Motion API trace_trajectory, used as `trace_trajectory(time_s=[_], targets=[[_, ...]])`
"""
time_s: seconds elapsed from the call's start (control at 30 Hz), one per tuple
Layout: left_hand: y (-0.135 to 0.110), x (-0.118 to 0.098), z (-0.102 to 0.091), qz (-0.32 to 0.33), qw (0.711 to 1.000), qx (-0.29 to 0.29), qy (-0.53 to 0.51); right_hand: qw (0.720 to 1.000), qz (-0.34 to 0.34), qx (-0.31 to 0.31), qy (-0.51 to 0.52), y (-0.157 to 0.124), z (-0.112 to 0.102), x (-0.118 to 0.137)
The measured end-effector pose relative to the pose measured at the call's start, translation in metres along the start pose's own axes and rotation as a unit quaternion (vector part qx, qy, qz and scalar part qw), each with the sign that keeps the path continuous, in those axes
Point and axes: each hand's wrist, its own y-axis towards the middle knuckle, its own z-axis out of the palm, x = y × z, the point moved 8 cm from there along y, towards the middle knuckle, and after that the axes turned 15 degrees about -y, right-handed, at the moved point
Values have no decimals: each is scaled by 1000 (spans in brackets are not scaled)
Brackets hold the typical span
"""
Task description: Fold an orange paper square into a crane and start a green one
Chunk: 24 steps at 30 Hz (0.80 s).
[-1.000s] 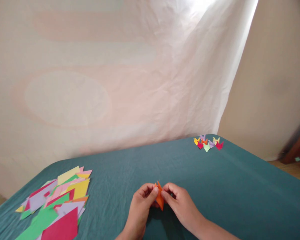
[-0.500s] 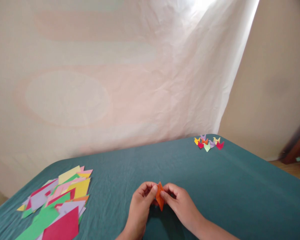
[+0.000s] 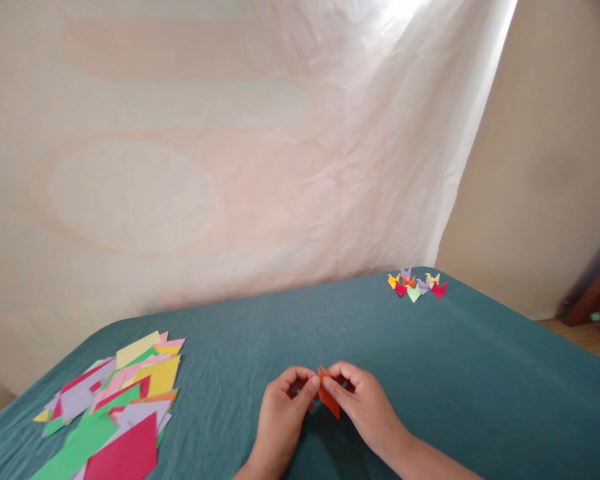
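Low in the middle of my far-off view, I see the left hand [image 3: 286,408] and right hand [image 3: 364,400] pinching the orange folded paper [image 3: 330,402] near its top, its long way slanting from a pointy upper tip down toward the lower right.

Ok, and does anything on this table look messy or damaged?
Only the colored sheets on the left of the table: they lie scattered, overlapping at odd angles. Nothing looks spilled, and the held orange paper shows no visible tear.
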Motion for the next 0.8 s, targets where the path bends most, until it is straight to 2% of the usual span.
trace_trajectory(time_s=[0.5, 0.67, 0.8], targets=[[4, 12, 1, -42, 994, 11, -101, 1000, -7, 3, -23, 0, -2, 4], [6, 23, 1, -95, 986, 28, -136, 999, -22, 7, -26, 1, -1, 5], [3, 19, 2, -96, 985, 20, -139, 999, -38, 11, -35, 1, -1, 6]])
